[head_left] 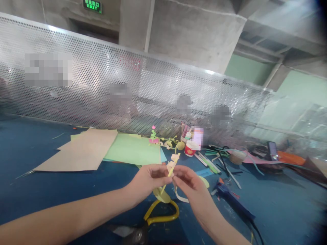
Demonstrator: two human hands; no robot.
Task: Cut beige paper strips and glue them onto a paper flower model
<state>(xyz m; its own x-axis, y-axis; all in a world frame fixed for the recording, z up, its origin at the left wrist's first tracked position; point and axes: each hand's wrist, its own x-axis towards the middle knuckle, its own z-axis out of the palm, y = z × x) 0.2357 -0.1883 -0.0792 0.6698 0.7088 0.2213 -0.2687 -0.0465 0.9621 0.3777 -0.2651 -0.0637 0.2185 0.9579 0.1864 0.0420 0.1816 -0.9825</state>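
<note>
From my view, both hands meet over the near middle of the blue table [76, 192]. My left hand [153, 177] pinches the yellow stem [165, 188] between thumb and fingers, and my right hand [190, 182] has its fingertips closed on it from the other side. The stem leans upward and away, with pale folded pieces [175, 157] along its upper part and a yellow-green disc [162, 196] low down, below my left hand.

Blue surface shows between my left forearm and the beige sheets [81, 153], giving me sideways room. Ahead, I have less: the green sheets [135, 149], a small pink-and-green ornament [153, 134] and a red cup [189, 149] lie toward the perforated metal screen [153, 85] along the far edge. To my right, the blue-handled tool [235, 200] lies close to my forearm, its dark cord running toward me. Yellow handles [165, 219] lie just in front of the disc.

My fingers cover part of the stem, so I cannot make out the exact contact points. A pale strip [181, 197] passes partly behind my right hand. The dark tool body [138, 234] is blurred and cut off below; both forearms leave the frame, and shapes behind the screen are indistinct.
</note>
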